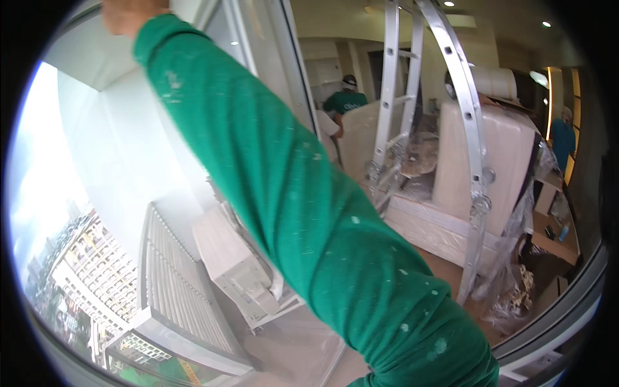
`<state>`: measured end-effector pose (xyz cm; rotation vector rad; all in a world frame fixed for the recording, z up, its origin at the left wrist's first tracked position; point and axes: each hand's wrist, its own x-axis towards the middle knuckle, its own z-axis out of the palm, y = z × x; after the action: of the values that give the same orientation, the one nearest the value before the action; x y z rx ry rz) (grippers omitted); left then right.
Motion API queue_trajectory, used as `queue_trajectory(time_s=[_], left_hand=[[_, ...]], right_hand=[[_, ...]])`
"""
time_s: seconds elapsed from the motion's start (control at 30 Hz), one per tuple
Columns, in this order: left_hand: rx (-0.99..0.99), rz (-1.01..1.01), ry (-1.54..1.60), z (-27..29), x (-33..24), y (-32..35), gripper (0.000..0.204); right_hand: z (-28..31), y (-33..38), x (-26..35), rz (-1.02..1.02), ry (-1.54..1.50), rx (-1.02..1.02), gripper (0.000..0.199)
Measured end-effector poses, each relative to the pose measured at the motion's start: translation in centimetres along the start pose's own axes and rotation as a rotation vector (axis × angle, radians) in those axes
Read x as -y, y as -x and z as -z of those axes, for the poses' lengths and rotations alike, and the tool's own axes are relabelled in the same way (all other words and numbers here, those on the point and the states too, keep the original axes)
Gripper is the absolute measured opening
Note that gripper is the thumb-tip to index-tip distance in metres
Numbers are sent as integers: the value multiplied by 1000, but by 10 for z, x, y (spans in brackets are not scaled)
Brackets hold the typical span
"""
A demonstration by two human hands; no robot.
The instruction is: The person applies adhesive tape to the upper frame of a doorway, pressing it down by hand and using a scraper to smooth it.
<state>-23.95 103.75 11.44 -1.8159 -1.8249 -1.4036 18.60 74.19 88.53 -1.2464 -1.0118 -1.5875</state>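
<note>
- A right hand (132, 15), cut off at the upper edge, reaches up left of a grey window frame (272, 55); whether its fingers are apart or together cannot be told.
- At right, an open-fronted brown box (550, 246) holds a small blue item (563, 233).
- Glossy clear film wraps block-shaped, pale furniture (509, 155) behind a silver metal ladder (476, 158); loose plastic (501, 313) crumples nearby.
- White flecks dot the wrinkled green sleeve (303, 187).
</note>
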Motion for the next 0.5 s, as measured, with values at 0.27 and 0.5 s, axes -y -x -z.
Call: queue_trajectory(time_s=[0.27,0.5], left_hand=[[-86,91,11,15,-11,19,50],[-36,325,835,38,-25,0,50]], right_hand=[[34,-10,-48,-121,117,-48,87],[2,-7,17,186,-28,-77,83]])
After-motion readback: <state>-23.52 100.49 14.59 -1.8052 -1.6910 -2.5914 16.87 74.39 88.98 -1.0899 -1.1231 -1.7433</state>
